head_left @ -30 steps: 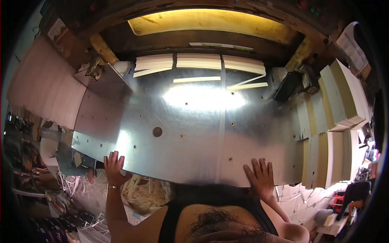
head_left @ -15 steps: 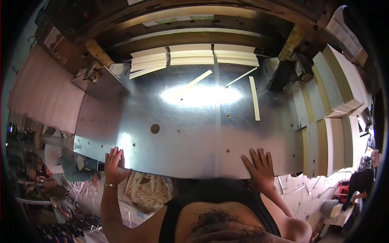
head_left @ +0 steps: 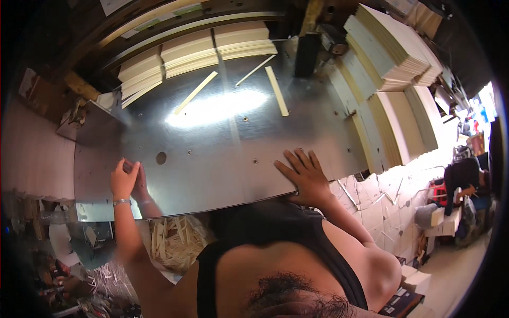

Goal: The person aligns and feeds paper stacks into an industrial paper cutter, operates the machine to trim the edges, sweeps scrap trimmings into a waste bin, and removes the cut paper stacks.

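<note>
My right hand (head_left: 306, 179) lies flat on the near edge of the shiny metal table (head_left: 212, 159), its fingers spread and nothing under them that I can see. Toward the left end, my left hand (head_left: 125, 179) is lifted just over the metal, which mirrors it. Its fingers are loosely bent, with a gap to the thumb and no object showing between them. Farther back on the metal lie a pale strip (head_left: 196, 93), a thinner strip (head_left: 255, 70) and a wider strip (head_left: 277, 91). Three piles of cut paper (head_left: 190, 50) stand along the back.
Tall paper stacks (head_left: 389, 58) line the right side, beside a black block (head_left: 307, 54). Another large paper stack (head_left: 37, 153) borders the left end. A round hole (head_left: 161, 158) pierces the metal. Below the front edge sits a heap of paper offcuts (head_left: 177, 238). At far right a person (head_left: 466, 180) sits.
The view has swung to the right. My left hand has come up off the table's front edge and its fingers have bent. My right hand remains spread on the metal.
</note>
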`<state>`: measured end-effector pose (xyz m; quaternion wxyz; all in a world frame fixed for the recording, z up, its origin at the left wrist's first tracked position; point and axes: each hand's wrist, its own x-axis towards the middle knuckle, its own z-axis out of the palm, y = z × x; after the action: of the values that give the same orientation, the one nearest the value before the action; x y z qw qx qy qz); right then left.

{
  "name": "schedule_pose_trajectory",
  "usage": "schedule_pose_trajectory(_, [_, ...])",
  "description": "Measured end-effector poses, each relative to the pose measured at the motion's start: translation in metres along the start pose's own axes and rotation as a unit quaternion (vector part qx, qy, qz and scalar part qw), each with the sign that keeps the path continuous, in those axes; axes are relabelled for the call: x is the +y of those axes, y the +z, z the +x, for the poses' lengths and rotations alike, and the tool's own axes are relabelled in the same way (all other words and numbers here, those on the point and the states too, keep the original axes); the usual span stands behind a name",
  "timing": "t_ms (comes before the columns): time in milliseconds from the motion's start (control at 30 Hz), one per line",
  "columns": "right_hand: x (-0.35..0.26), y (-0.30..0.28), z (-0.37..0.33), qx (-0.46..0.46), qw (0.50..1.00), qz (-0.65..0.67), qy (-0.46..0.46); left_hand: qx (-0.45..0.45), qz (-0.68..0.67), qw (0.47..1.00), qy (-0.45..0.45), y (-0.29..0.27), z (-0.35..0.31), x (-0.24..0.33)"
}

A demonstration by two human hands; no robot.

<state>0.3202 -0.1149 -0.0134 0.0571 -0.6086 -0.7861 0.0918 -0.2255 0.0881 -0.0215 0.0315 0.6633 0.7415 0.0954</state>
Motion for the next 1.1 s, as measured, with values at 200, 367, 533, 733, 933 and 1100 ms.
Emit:
schedule_pose_trajectory(200, [0.003, 0.001, -0.006, 0.035, 0.999, 0.030, -0.004, -0.001, 0.057, 0.998, 0.038, 0.029, 0.039, 0.015])
schedule_pose_trajectory(367, [0.006, 0.006, -0.008, 0.040, 0.999, 0.026, -0.001, -0.054, 0.065, 0.996, -0.038, 0.040, 0.061, 0.050])
schedule_pose_trajectory(533, [0.003, -0.001, -0.003, 0.039, 0.999, 0.033, -0.002, -0.034, 0.052, 0.995, -0.072, 0.045, 0.070, 0.066])
schedule_pose_trajectory(733, [-0.002, 0.000, 0.001, 0.035, 0.999, 0.035, 0.016, -0.010, 0.052, 0.996, -0.075, 0.049, 0.070, 0.065])
schedule_pose_trajectory(933, [-0.004, 0.001, 0.003, 0.033, 0.999, 0.029, 0.024, -0.004, 0.045, 0.996, -0.078, 0.049, 0.068, 0.065])
schedule_pose_trajectory(1100, [-0.005, 0.001, 0.005, 0.033, 0.999, 0.032, 0.021, -0.002, 0.049, 0.995, -0.082, 0.049, 0.066, 0.065])
